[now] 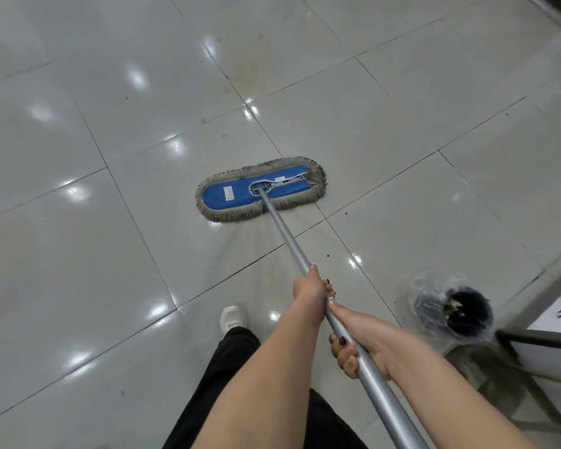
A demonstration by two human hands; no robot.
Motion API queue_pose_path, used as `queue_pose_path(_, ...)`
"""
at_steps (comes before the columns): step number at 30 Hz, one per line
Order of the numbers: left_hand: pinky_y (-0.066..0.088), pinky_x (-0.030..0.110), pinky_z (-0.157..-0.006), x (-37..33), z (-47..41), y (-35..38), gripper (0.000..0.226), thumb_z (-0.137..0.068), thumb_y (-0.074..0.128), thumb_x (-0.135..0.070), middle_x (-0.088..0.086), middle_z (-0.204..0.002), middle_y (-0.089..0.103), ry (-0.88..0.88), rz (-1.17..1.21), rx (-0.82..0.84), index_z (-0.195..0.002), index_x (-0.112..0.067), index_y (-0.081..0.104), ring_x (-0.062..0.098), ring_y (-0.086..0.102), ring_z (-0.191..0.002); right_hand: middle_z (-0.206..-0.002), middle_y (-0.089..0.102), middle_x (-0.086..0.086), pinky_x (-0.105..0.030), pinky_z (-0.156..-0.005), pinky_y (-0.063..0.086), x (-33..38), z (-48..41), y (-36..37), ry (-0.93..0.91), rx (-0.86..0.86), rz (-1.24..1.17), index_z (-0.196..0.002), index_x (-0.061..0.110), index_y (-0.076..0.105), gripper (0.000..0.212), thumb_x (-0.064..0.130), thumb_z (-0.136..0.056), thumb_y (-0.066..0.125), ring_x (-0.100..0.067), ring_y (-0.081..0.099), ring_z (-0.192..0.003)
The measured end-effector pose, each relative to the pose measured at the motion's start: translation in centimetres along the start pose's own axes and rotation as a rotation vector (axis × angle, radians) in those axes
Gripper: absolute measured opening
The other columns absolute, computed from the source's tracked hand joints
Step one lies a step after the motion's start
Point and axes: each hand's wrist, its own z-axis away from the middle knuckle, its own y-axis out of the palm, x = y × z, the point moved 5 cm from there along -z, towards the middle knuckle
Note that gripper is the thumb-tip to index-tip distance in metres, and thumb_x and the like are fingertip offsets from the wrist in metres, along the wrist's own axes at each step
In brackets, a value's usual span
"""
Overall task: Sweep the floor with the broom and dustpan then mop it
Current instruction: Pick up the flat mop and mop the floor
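Head view: flat mop (259, 189) down on the glossy grey tile floor (78, 222), both hands clamped on its handle (285, 241).
Left hand (310, 290) grips further down the handle, right hand (360, 345) nearer the body, fingers (340, 343) of both wrapped around it. Blue mop pad lies flat across a grout line, wet streaks (256, 234) just behind it. Brownish stain (256, 66) farther ahead, dark specks (329, 255) right of the handle. Lined bin (454, 309) beside metal legs (538, 338) at right. White shoe (232, 319) below.
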Motion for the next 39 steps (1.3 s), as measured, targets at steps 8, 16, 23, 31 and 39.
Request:
queue_pose_path(8, 0.034, 0.012, -0.030, -7.6, -3.6, 1.6, 0.034, -0.095, 0.049, -0.028, 0.008, -0.054, 0.045, -0.015, 0.060, 0.013, -0.071, -0.005, 0.045, 0.011, 0.040, -0.020, -0.040, 0.037, 0.001, -0.012, -0.029, 0.030, 8.2, 0.2, 3.0, 0.014, -0.030, 0.054, -0.061, 0.010, 0.043, 0.066, 0.073, -0.079, 0.049, -0.008, 0.031, -0.024)
queue_pose_path(16, 0.032, 0.010, -0.030, -18.9, -7.5, 2.0, 0.038, -0.098, 0.045, -0.029, 0.008, -0.055, 0.043, -0.020, 0.056, 0.031, -0.070, -0.004, 0.043, 0.016, 0.040, -0.034, -0.039, 0.038, 0.000, -0.013, -0.031, 0.033, 18.8, 0.5, 8.4, -0.010, -0.034, 0.066, -0.061, 0.010, 0.043, 0.065, 0.071, -0.080, 0.050, -0.009, 0.033, -0.024)
queue_pose_path(23, 0.034, 0.011, -0.031, -26.6, -10.3, 4.0, 0.038, -0.098, 0.044, -0.030, 0.007, -0.055, 0.041, -0.079, 0.095, 0.079, -0.070, -0.005, 0.040, 0.011, 0.037, -0.020, -0.039, 0.042, -0.001, -0.014, -0.030, 0.034, 27.1, 0.9, 10.6, -0.047, -0.023, 0.068, -0.068, 0.010, 0.044, 0.059, 0.067, -0.081, 0.054, -0.009, 0.035, -0.025)
queue_pose_path(31, 0.039, 0.013, -0.030, -37.3, -14.5, 8.8, 0.030, -0.097, 0.050, -0.024, 0.008, -0.052, 0.050, -0.087, 0.295, 0.092, -0.076, -0.004, 0.043, 0.009, 0.045, -0.023, -0.040, 0.039, -0.001, -0.012, -0.027, 0.030, 39.7, 0.2, 11.6, -0.103, 0.038, 0.059, -0.066, 0.008, 0.044, 0.052, 0.053, -0.090, 0.052, -0.009, 0.032, -0.023)
queue_pose_path(39, 0.034, 0.010, -0.032, -49.6, -20.0, 14.3, 0.034, -0.098, 0.045, -0.025, 0.002, -0.041, 0.045, -0.108, 0.250, 0.077, -0.071, -0.006, 0.040, 0.010, 0.039, -0.022, -0.038, 0.038, 0.000, -0.010, -0.026, 0.027, 54.3, -0.4, 12.7, -0.061, 0.138, -0.055, -0.064, 0.009, 0.042, 0.054, 0.056, -0.086, 0.056, -0.008, 0.032, -0.022)
